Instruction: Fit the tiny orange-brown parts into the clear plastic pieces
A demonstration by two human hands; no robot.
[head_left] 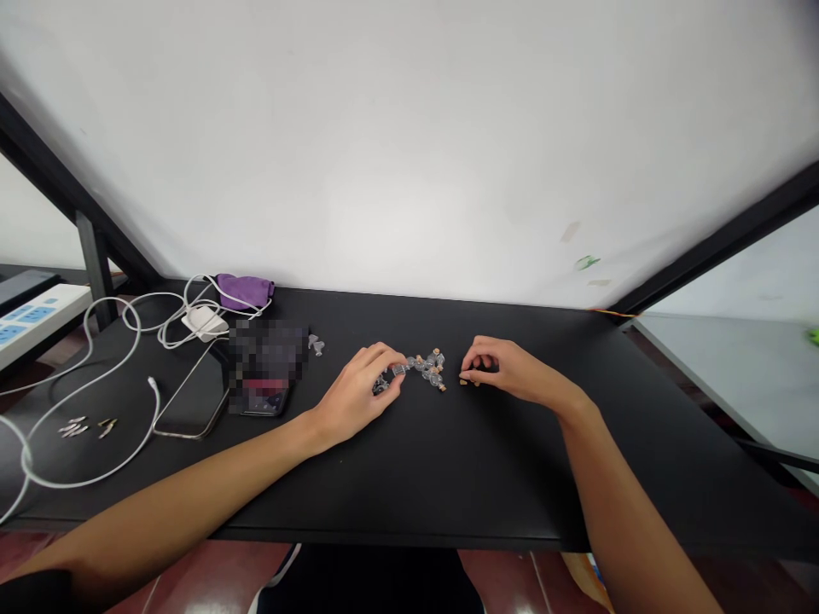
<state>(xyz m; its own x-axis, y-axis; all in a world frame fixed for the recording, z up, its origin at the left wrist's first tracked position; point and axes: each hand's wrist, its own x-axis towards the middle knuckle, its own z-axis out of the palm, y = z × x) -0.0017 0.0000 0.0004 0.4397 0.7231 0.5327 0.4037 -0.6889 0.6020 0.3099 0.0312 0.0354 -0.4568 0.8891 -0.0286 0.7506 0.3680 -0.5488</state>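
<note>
My left hand (364, 388) rests on the black table, its thumb and forefinger closed around a tiny clear glass bottle (399, 370). More small clear bottles (382, 384) lie under its curled fingers, partly hidden. Just right of that hand is a loose cluster of tiny corked glass bottles (430, 368), several with light brown corks showing. My right hand (492, 362) is low over the table, thumb and fingertips pinched at a small cork (463, 382). Other corks beneath that palm are mostly hidden.
A few clear pieces (316, 344) lie left of my left hand. Further left are a phone (197, 392), a second phone (262, 401) partly blurred out, a white cable (137, 341), a charger (205, 322), a purple cloth (246, 291) and small metallic bits (73, 428). A wall (409, 170) stands behind.
</note>
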